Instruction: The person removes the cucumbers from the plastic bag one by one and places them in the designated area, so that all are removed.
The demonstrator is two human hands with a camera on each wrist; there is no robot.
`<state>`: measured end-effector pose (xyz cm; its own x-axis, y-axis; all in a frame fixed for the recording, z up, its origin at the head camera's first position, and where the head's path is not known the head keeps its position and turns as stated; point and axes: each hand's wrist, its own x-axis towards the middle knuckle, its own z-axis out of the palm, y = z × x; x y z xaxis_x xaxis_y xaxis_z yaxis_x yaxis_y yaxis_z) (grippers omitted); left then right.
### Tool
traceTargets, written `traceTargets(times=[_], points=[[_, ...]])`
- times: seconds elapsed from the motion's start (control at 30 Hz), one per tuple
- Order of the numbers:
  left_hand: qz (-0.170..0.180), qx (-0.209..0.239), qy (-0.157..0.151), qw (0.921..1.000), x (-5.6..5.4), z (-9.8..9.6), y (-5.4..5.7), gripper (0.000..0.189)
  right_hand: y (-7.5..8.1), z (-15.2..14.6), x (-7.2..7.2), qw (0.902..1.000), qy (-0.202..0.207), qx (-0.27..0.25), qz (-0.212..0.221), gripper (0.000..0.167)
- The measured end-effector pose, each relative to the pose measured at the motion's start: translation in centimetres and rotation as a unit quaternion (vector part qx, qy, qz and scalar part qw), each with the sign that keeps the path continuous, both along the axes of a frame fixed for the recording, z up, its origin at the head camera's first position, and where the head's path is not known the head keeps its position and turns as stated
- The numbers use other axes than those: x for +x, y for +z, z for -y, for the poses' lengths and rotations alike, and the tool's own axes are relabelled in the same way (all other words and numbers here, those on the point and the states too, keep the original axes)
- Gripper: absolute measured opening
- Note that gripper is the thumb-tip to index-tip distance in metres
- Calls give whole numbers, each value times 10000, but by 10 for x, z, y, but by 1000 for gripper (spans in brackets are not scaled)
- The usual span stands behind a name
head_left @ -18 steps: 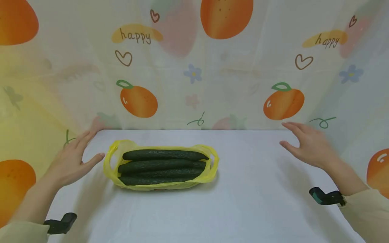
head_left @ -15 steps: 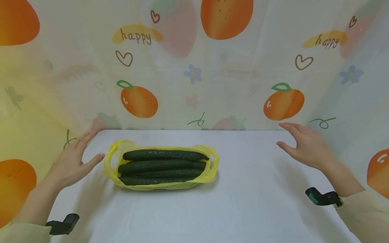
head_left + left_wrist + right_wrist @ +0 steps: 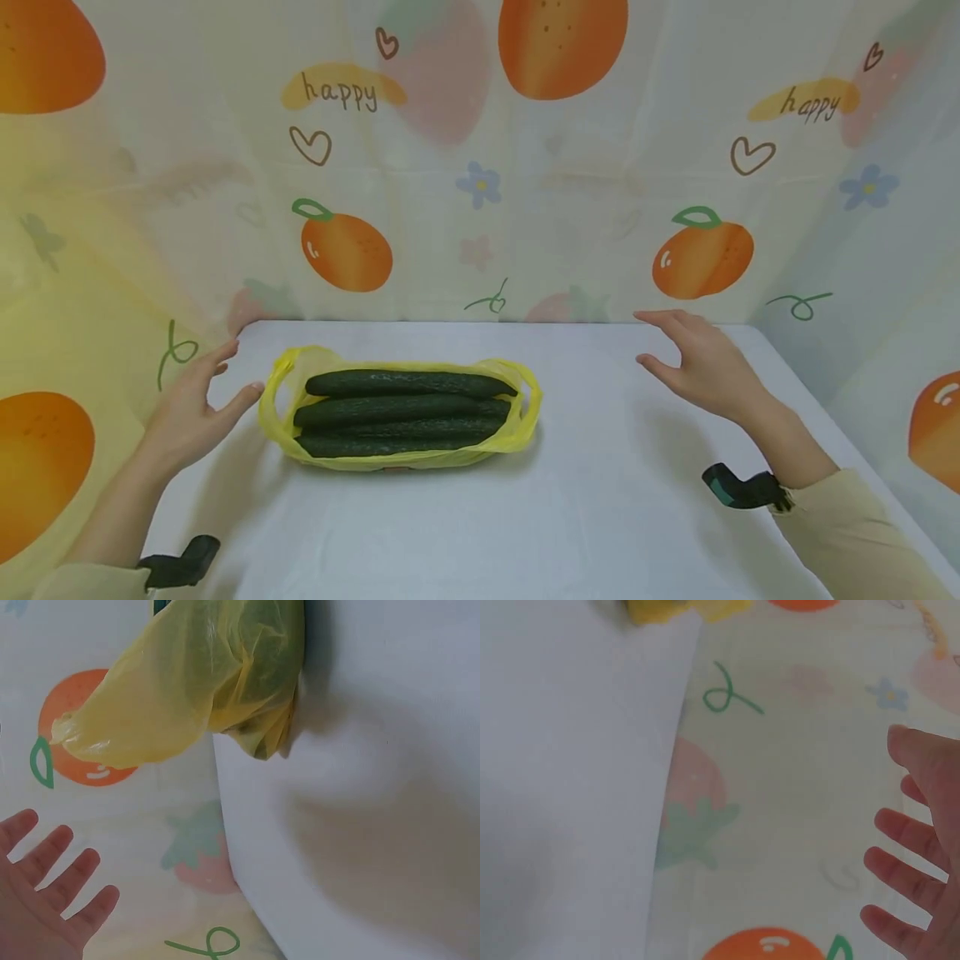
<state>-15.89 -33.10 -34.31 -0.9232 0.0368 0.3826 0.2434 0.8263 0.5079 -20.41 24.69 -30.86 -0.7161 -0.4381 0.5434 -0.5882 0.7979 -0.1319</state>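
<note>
Several dark green cucumbers (image 3: 405, 408) lie side by side in a yellow plastic bag (image 3: 513, 437), its mouth spread open and a handle loop at each end. Just left of the bag is my left hand (image 3: 187, 421), fingers apart, its thumb tip close to the left handle loop. The left wrist view has that hand (image 3: 45, 892) with its fingers spread, below the bag's side (image 3: 187, 682). Off to the right of the bag, my right hand (image 3: 708, 367) hovers over the table, thumb and fingers apart with nothing between them. Its spread fingers also show in the right wrist view.
A white table (image 3: 480, 533) carries the bag left of its middle. Behind it hangs a fruit-patterned curtain (image 3: 562, 208), which also runs along both sides. Dark wrist-worn devices (image 3: 746, 487) sit at both sleeves.
My right hand has moved left toward the bag. The left hand has shifted slightly right, its fingers bending a little inward. The bag and cucumbers stay in place.
</note>
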Motion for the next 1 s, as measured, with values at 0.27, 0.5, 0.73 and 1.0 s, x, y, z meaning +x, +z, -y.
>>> traceTargets(times=[0.27, 0.5, 0.73, 1.0], points=[[-2, 615, -84, 9981, -3, -2, -10, 58, -7, 30, -5, 9994, 340, -41, -16, 50], [216, 858, 234, 9958, -3, -5, -12, 55, -11, 62, -8, 9977, 674, -92, 44, 51], [382, 919, 665, 9928, -4, -10, -13, 50, -13, 92, -10, 9950, 968, -77, 212, 48], [641, 667, 1080, 9898, -5, -16, -15, 52, -20, 122, -15, 9918, 1197, -56, 449, 45]])
